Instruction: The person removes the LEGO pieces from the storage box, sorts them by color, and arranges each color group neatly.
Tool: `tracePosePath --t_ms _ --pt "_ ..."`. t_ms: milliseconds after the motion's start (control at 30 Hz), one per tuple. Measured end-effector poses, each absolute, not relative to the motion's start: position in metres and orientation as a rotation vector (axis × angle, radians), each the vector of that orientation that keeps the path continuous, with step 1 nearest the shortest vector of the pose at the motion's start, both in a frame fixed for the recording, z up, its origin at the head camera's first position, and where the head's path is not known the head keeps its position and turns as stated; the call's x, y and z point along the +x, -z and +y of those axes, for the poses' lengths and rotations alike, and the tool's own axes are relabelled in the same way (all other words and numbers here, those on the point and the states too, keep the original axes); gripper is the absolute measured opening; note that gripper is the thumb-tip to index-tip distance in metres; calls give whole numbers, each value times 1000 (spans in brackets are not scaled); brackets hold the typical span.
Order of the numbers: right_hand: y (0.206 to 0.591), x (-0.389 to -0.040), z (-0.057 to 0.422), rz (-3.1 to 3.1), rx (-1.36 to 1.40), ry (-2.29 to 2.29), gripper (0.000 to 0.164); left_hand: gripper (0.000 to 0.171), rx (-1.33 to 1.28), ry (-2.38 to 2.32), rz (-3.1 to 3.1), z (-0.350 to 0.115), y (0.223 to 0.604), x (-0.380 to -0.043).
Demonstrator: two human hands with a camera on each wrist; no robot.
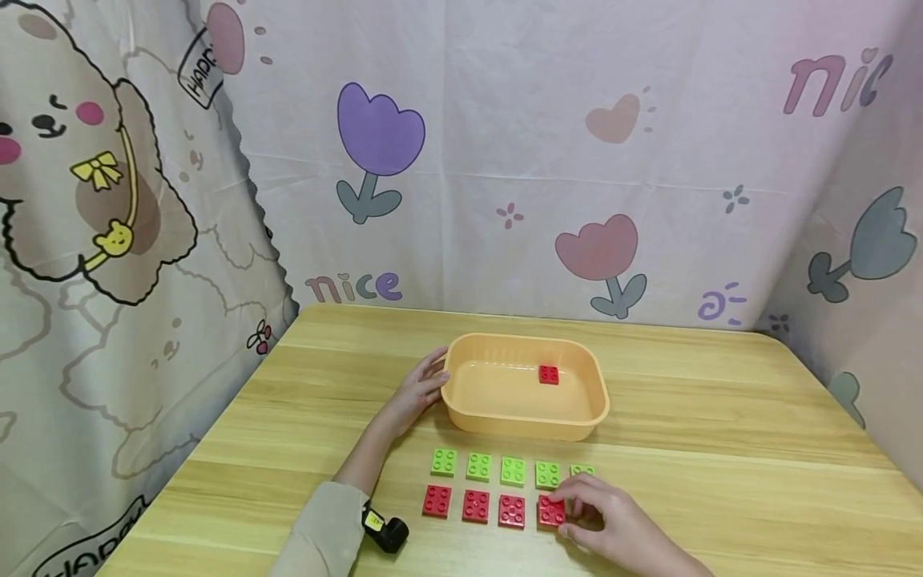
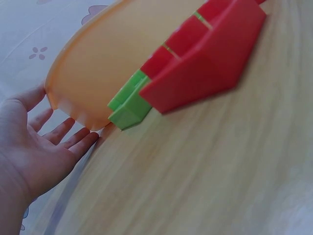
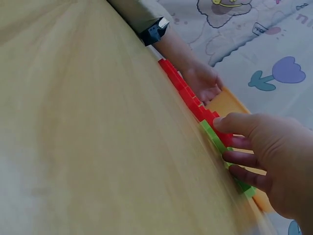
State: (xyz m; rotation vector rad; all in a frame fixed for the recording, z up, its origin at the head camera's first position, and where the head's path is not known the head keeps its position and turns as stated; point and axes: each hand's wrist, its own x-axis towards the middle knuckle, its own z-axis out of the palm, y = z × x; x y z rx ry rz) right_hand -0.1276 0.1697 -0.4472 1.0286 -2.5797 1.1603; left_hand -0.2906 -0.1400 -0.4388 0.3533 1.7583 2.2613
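Note:
My left hand (image 1: pixel 416 398) touches the left end of an orange plastic bin (image 1: pixel 519 427); in the left wrist view its fingers (image 2: pixel 58 132) are spread and fairly straight, with the thumb up by the rim. A single red block (image 1: pixel 549 375) lies inside the bin. At the right end of a row of red toy building blocks, my right hand (image 1: pixel 609 517) pinches the last red block (image 1: pixel 550 513) between thumb and forefinger. This block is on the table in line with the others. The right hand partly covers the rightmost green block (image 1: pixel 582 470).
Several green blocks (image 1: pixel 479 466) form a row in front of the bin, and several red blocks (image 1: pixel 475 506) line up nearer. All rest on a wooden table (image 1: pixel 721 449). A black wrist device (image 1: pixel 389 533) is on the left forearm. Printed curtains (image 1: pixel 469 160) hang behind and beside the table.

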Motion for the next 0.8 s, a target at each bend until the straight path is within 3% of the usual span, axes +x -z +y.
tracePosePath --t_ms 800 --pt "452 -129 169 -2582 1053 -1073 30 56 377 -2252 1768 -141 441 -292"
